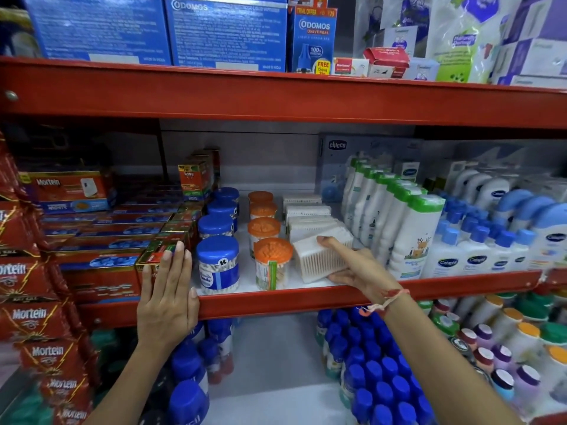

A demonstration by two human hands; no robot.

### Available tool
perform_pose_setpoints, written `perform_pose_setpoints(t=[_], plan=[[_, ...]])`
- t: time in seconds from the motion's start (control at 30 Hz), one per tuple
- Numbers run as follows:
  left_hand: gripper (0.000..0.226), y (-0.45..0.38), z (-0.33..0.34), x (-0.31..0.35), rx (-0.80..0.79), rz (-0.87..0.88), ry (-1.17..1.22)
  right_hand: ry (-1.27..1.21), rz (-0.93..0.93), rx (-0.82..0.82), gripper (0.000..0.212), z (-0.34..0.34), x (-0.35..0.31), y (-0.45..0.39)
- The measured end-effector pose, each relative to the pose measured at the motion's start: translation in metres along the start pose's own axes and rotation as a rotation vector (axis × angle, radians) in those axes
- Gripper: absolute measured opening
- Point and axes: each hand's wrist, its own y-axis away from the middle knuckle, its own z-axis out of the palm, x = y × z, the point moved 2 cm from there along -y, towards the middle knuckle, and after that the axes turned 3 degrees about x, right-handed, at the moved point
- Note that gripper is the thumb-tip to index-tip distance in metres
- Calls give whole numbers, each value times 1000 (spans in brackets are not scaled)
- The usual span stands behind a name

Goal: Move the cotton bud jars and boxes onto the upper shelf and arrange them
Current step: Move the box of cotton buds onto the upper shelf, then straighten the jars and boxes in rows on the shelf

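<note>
I am arranging now; my right hand (356, 268) is clamping the front cotton bud box (322, 256), tilted, at three o'clock of the orange-lidded jars (271, 259); my left hand (167, 289), fingers together and flat, is bracing the Mortein boxes (156, 256); next I am judging the box needs squaring upright.

A shop, in its household and baby-care aisle: red metal shelves (276, 99) are packed with rows of identical goods, among them Mortein boxes (69, 191), Odomos cartons (227, 32), Cetaphil bottles (448, 259) and blue-lidded cotton bud jars (217, 265).
</note>
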Motion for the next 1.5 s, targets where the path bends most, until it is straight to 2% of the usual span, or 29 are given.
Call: perform_pose_setpoints(t=[0.1,0.23,0.37,0.4,0.5,0.53,0.6,0.7,0.77,0.93,1.03,1.17,1.23,1.33,1.5], plan=[[60,0,0,0,2,-5,9,89,6,11,47,0,0,-2],[61,0,0,0,6,-5,8,366,-37,208,53,-8,-3,-6],[60,1,0,0,13,-5,-2,459,-67,271,74,-9,-3,-7],[60,1,0,0,12,-5,-1,487,-89,285,80,-8,-4,-6],[61,1,-1,0,10,-3,4,548,-126,314,125,-7,1,-20],[61,1,-1,0,8,-2,5,581,-133,328,127,-5,0,-19],[61,0,-1,0,6,-2,7,700,-188,384,108,2,-11,-1],[62,0,-1,0,8,-4,14,867,-426,533,84,11,-26,16],[63,0,0,0,6,-5,14,821,-558,472,74,24,-36,23],[63,1,0,0,9,-1,10,806,-774,89,49,74,-65,42],[64,1,1,0,24,0,15,954,-862,-71,50,108,-75,41],[60,1,1,-1,43,1,46,1225,-867,-287,67,147,-72,31],[60,1,1,-1,49,2,53,1340,-857,-341,74,159,-69,25],[60,0,1,-1,61,-3,61,1416,-835,-333,78,168,-65,18],[60,0,2,-1,71,2,60,1426,-856,-409,70,172,-72,14]])
